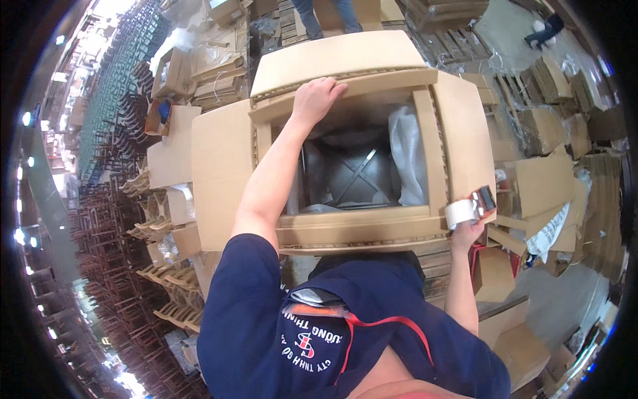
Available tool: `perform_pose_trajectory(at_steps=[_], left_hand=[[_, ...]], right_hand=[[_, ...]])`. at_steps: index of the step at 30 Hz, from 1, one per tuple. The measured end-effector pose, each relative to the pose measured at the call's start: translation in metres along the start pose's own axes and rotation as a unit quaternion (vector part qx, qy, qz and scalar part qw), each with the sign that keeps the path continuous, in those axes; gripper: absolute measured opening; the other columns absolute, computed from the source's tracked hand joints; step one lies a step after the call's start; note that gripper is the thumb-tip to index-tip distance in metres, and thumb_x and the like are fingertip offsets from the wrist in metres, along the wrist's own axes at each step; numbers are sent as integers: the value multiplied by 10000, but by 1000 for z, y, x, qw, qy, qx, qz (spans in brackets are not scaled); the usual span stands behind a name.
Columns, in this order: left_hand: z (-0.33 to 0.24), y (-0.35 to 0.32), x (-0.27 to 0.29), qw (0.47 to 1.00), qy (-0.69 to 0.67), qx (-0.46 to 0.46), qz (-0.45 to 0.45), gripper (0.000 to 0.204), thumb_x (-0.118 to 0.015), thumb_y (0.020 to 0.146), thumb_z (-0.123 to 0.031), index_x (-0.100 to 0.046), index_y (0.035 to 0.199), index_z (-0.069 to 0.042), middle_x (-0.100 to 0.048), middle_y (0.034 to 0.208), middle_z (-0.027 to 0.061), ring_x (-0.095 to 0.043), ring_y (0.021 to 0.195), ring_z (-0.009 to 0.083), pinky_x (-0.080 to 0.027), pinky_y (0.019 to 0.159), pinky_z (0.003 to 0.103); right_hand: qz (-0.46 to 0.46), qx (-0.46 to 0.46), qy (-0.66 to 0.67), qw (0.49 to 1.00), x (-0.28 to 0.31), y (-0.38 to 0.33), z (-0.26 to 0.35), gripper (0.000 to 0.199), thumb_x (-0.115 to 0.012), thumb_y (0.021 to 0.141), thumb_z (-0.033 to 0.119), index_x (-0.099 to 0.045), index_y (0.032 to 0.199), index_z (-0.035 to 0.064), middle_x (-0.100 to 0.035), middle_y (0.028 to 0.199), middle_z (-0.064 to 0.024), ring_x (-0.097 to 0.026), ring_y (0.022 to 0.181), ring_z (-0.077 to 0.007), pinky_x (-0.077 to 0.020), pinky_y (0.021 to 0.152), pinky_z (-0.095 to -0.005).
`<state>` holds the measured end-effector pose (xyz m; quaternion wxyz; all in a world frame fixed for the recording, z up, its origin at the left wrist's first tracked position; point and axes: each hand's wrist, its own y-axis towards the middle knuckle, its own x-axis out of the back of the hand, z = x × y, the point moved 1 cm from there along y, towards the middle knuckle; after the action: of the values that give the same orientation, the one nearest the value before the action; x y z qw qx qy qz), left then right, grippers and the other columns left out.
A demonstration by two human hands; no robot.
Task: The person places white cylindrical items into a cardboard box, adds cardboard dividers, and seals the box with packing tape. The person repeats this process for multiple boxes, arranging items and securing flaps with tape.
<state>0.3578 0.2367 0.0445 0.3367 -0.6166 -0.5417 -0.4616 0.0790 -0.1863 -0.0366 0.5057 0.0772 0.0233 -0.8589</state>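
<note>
four flaps open on the big cardboard box (226, 173), dead centre. left hand (318, 97) flat on the far flap, right hand (467, 234) gripping a tape dispenser (473, 207). looks like closing-up time, folding flaps first, then taping.

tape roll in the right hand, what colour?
White roll on a dispenser with a red frame, held in the right hand. Head view shows it.
</note>
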Motion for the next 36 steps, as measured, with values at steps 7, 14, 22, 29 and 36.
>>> perform_pose_trajectory(at_steps=[7, 14, 22, 29, 36], left_hand=[[46, 11, 13, 998, -27, -38, -38, 461, -659, 976, -495, -744, 1171, -86, -699, 1193, 165, -643, 1176, 357, -507, 972, 498], [42, -38, -22, 984, 63, -52, -161, 631, -520, 1026, -580, -635, 1423, -103, -576, 1486, 169, -490, 1412, 386, -395, 1135, 554], [86, 16, -18, 996, 76, -50, 0, 837, -331, 1039, -731, -409, 1612, -127, -377, 1682, 148, -298, 1569, 409, -313, 1238, 553], [101, -1, -3, 986, 17, -74, -152, 852, -374, 1044, -704, -363, 1634, -89, -365, 1672, 219, -237, 1586, 435, -207, 1272, 561], [211, 11, 47, 977, 46, 206, 0, 639, -395, 1045, -468, -580, 1475, -33, -544, 1537, 229, -449, 1482, 399, -403, 1171, 528]], right_hand=[[-9, 0, -60, 998, -20, -3, 12, 391, -617, 1021, 123, -542, 1391, 20, -712, 1101, -99, -716, 964, -217, -601, 857, -366], [-90, -8, -115, 989, -23, -14, 15, 376, -601, 1049, 197, -564, 1372, 9, -715, 1140, -82, -722, 988, -221, -611, 830, -369], [-107, 22, -146, 983, -49, -11, 18, 247, -570, 1045, 189, -626, 1225, 28, -741, 1032, -108, -727, 940, -220, -596, 857, -369], [-102, -6, -177, 979, -32, -15, 19, 231, -557, 1052, 197, -632, 1190, 28, -745, 1021, -108, -730, 939, -214, -593, 840, -352], [-112, 0, -112, 987, -46, -10, 10, 317, -631, 975, 65, -613, 1285, 4, -739, 1074, -109, -730, 948, -216, -596, 852, -358]])
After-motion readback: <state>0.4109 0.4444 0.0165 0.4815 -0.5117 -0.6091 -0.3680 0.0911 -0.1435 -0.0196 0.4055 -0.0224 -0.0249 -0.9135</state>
